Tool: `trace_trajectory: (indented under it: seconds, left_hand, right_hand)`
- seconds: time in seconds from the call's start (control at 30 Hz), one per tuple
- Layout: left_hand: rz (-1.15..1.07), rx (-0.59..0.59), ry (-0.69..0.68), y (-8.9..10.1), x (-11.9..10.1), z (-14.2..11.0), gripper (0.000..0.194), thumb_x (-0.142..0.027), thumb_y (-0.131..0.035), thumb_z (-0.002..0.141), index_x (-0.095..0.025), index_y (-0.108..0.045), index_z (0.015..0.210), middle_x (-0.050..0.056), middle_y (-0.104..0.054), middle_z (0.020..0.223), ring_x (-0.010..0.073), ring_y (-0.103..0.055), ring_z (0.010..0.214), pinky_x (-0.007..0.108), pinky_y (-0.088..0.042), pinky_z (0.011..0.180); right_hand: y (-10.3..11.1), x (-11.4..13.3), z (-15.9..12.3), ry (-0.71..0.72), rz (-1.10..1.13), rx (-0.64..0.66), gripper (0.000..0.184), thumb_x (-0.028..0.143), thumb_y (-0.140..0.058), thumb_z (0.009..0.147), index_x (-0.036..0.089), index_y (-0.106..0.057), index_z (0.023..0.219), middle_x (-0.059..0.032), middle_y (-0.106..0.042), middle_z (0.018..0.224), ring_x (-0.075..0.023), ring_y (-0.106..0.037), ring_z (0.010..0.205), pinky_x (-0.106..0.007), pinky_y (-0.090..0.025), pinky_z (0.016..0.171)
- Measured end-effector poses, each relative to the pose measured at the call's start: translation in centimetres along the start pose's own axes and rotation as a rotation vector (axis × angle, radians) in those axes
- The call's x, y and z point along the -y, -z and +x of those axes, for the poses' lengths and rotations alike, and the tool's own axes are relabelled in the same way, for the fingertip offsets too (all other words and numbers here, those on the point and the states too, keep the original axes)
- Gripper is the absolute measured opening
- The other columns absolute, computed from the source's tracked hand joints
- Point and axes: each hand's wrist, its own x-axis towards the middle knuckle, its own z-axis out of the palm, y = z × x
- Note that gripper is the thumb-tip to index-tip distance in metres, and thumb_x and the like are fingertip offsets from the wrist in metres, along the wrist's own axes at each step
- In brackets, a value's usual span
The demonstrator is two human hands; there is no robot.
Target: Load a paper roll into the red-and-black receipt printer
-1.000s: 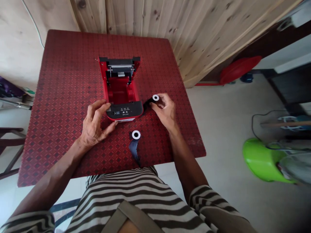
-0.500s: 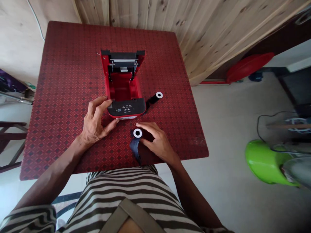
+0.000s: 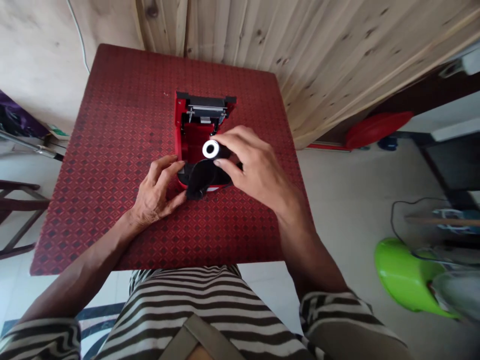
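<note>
A red and black label printer (image 3: pixel 180 145) stands on the table with its lid raised. Around its front left corner, my left hand (image 3: pixel 155 192) is closed, fingertips on the top and thumb at the front. Between thumb and fingers, my right hand (image 3: pixel 255 162) grips a black ribbon roll (image 3: pixel 212 149) with a white core, above the printer's front bay. A loose length of black ribbon (image 3: pixel 200 175) hangs from the roll and drapes over the printer's front panel. My right hand hides the far end of the roll and the right side of the printer.
The table (image 3: pixel 112 125) has a red patterned top and stands against a wooden plank wall (image 3: pixel 232 35). To the right on the floor is a green tub (image 3: pixel 397 275). A wooden chair (image 3: pixel 22 205) stands at the left.
My right hand has lifted the ribbon roll from the table's front to over the printer, its loose ribbon coming along. My left hand keeps its place on the printer. The second roll is now out of sight.
</note>
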Motion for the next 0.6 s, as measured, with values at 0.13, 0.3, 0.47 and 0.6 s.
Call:
trace_trajectory:
  seconds: [0.13, 0.3, 0.47, 0.6]
  left_hand:
    - [-0.002, 0.005, 0.01, -0.1, -0.1, -0.1, 0.071, -0.042, -0.075, 0.095, -0.023, -0.042, 0.155, 0.016, -0.058, 0.143, 0.0278, -0.063, 0.132, 0.044, -0.065, 0.106]
    - [-0.031, 0.008, 0.021, -0.2, -0.3, -0.3, 0.072, -0.039, -0.076, 0.096, -0.022, -0.041, 0.157, 0.017, -0.057, 0.146, 0.0285, -0.061, 0.136, 0.045, -0.064, 0.11]
    - [-0.048, 0.028, 0.025, -0.2, -0.3, -0.4, 0.073, -0.037, -0.075, 0.096, -0.022, -0.04, 0.159, 0.018, -0.056, 0.147, 0.0293, -0.061, 0.136, 0.047, -0.063, 0.111]
    - [-0.048, 0.025, 0.031, -0.2, -0.3, -0.4, 0.076, -0.037, -0.076, 0.095, -0.024, -0.039, 0.16, 0.017, -0.056, 0.146, 0.0295, -0.061, 0.135, 0.047, -0.064, 0.11]
  right_hand:
    - [-2.2, -1.2, 4.1, -0.012, -0.164, 0.263, 0.031, 0.002, -0.058, 0.094, 0.015, -0.072, 0.118, -0.0114, -0.074, 0.115, -0.0266, -0.067, 0.113, -0.042, -0.052, 0.103]
    - [-3.4, -0.4, 5.9, -0.085, -0.343, 0.485, 0.027, 0.001, -0.055, 0.096, 0.013, -0.074, 0.111, -0.0147, -0.077, 0.11, -0.0271, -0.069, 0.109, -0.038, -0.051, 0.096]
    - [-3.8, -0.4, 7.2, -0.139, -0.357, 0.628, 0.024, 0.005, -0.056, 0.098, 0.013, -0.076, 0.11, -0.018, -0.077, 0.111, -0.0297, -0.071, 0.11, -0.037, -0.051, 0.09]
    - [-3.9, -1.0, 7.6, -0.148, -0.28, 0.654, 0.024, 0.005, -0.056, 0.097, 0.013, -0.077, 0.107, -0.0169, -0.079, 0.108, -0.0295, -0.071, 0.111, -0.037, -0.051, 0.09]
